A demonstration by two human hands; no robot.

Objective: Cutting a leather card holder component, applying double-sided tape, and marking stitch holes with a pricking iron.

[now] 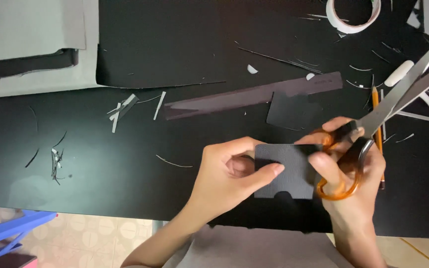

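My left hand (224, 176) pinches the left edge of a small dark textured rectangular piece (286, 171) with thumb and fingers. My right hand (351, 171) has its fingers through the orange handles of a pair of scissors (373, 116). Its fingertips also touch the piece's right edge. The long grey blades point up and to the right, away from the piece, and stand slightly apart. Both hands hover over the black table surface (100, 159) near its front edge.
Another dark cut piece (294, 111) and a long dark ruler (254, 97) lie beyond the hands. A pencil (376, 106), a white tape roll (353, 15), a white marker (398, 73), thin offcuts (125, 106) and a large black sheet (175, 42) are scattered around. Blue plastic furniture (6, 228) stands at lower left.
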